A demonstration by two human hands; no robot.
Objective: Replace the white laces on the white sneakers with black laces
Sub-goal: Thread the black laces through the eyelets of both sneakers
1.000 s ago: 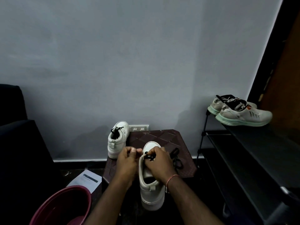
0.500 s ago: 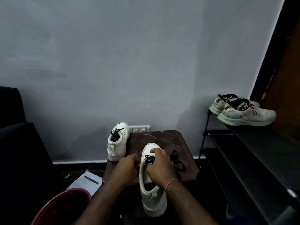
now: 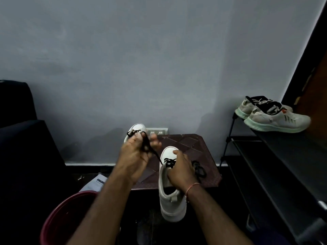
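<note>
A white sneaker (image 3: 170, 197) stands toe-away on the edge of a dark brown stool (image 3: 196, 149), with my right hand (image 3: 182, 170) gripping its upper by the eyelets. A black lace (image 3: 150, 151) runs from the front eyelets up and left to my left hand (image 3: 136, 152), which pinches it taut. The lace's other end lies in a loose heap (image 3: 199, 169) on the stool, right of the shoe. A second white sneaker (image 3: 136, 129) with a black lace stands behind my left hand, partly hidden.
A black shoe rack (image 3: 276, 156) on the right carries a pair of grey running shoes (image 3: 276, 117). A maroon tub (image 3: 67, 218) and a paper sheet (image 3: 95, 183) lie at lower left. A dark sofa (image 3: 23, 147) fills the left side. A wall socket (image 3: 157, 131) sits behind the stool.
My left hand has lifted up and to the left away from the shoe, drawing the black lace out through the eyelets. My right hand stays on the sneaker.
</note>
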